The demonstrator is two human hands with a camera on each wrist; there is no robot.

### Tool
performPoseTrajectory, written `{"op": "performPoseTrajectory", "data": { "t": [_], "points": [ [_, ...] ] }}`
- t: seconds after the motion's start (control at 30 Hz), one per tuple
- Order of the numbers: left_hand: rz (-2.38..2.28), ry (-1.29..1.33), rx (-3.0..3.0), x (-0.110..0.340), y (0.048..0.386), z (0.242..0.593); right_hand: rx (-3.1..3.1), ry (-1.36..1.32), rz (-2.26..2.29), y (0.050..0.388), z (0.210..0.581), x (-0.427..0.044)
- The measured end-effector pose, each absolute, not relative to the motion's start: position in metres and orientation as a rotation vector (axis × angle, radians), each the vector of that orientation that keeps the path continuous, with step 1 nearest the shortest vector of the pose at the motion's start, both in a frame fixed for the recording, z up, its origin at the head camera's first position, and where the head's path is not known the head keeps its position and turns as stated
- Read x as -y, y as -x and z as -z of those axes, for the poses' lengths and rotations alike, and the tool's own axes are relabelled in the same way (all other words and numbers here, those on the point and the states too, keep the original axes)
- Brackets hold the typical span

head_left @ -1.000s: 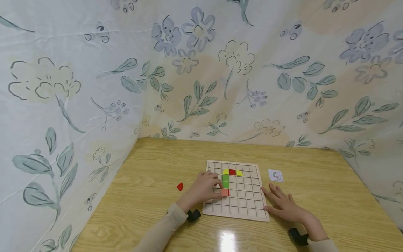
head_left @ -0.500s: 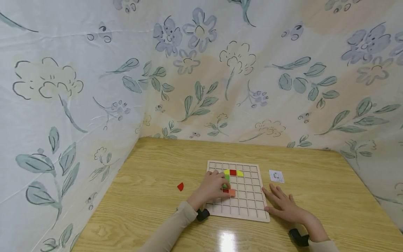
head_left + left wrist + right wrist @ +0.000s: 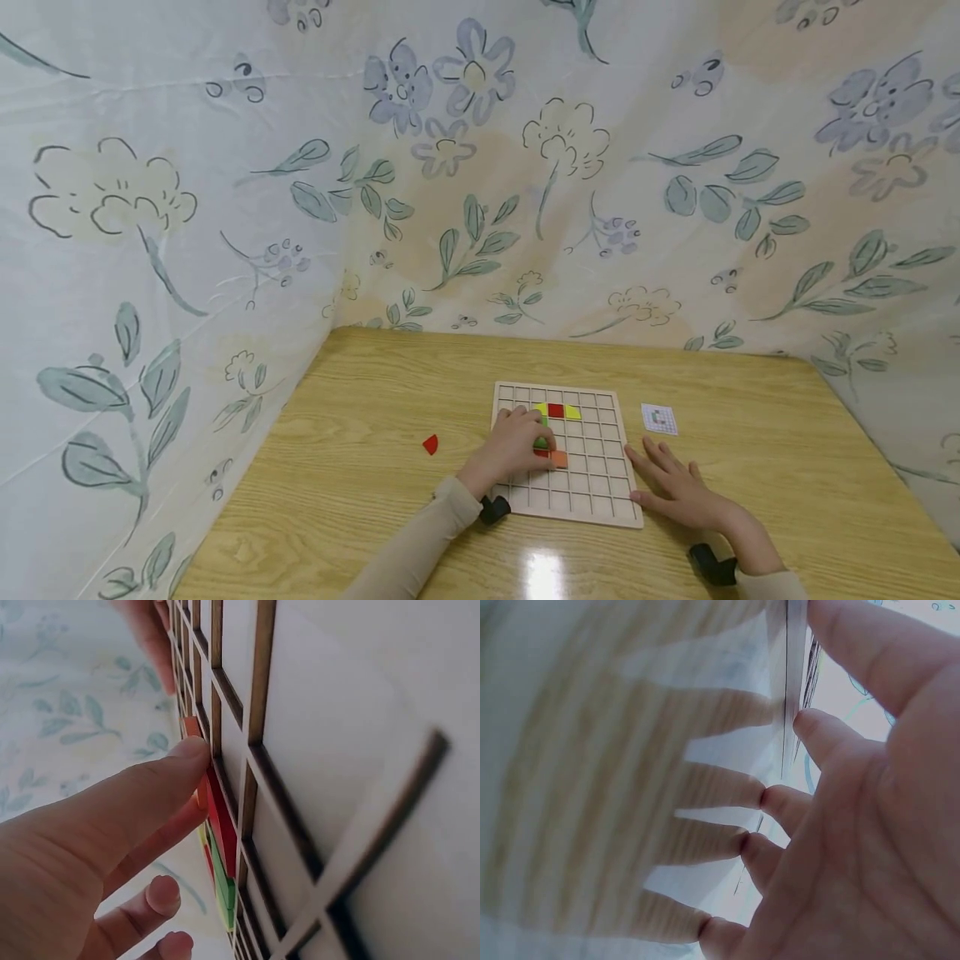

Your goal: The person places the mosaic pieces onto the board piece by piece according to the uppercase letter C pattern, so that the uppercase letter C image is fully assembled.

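My left hand (image 3: 513,446) is over the pale wooden grid board (image 3: 592,483), pinching an orange square tile (image 3: 559,459) between thumb and index finger at a cell. A red tile (image 3: 219,817) lies in the neighbouring cell, partly covered by the fingers in the head view. Green tiles (image 3: 542,442) run up from it, half hidden by the hand. At the top of this row sit a red square (image 3: 556,411) and a yellow curved-edge piece (image 3: 573,412) on its right, with another yellow one on its left. My right hand (image 3: 678,496) rests with spread fingers at the board's right edge.
A red quarter-circle piece (image 3: 431,444) lies on the wooden table (image 3: 360,467) left of the board. Right of the board is a small printed grid card (image 3: 659,419). A flower-patterned cloth (image 3: 480,208) hangs behind and at the sides.
My left hand has carried the orange tile rightward, from over the red tile to the cell beside it. My right hand has stayed in place.
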State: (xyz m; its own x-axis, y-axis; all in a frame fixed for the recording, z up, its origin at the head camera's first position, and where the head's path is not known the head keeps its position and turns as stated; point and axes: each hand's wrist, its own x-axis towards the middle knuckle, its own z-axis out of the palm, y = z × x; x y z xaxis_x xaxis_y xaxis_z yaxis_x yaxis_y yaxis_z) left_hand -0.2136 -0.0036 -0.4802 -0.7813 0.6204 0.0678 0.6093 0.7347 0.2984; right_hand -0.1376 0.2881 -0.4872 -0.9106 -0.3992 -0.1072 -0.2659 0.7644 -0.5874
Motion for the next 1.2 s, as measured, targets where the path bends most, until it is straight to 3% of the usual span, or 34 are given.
{"op": "performPoseTrajectory", "data": {
  "t": [0.5,1.2],
  "points": [
    [-0.401,-0.986,-2.907,-0.001,0.21,0.474,-2.71,0.517,0.884,0.137,0.484,-0.289],
    [-0.571,-0.955,-2.907,0.026,0.212,0.474,-2.733,0.507,0.87,0.137,0.487,-0.288]
  ]
}}
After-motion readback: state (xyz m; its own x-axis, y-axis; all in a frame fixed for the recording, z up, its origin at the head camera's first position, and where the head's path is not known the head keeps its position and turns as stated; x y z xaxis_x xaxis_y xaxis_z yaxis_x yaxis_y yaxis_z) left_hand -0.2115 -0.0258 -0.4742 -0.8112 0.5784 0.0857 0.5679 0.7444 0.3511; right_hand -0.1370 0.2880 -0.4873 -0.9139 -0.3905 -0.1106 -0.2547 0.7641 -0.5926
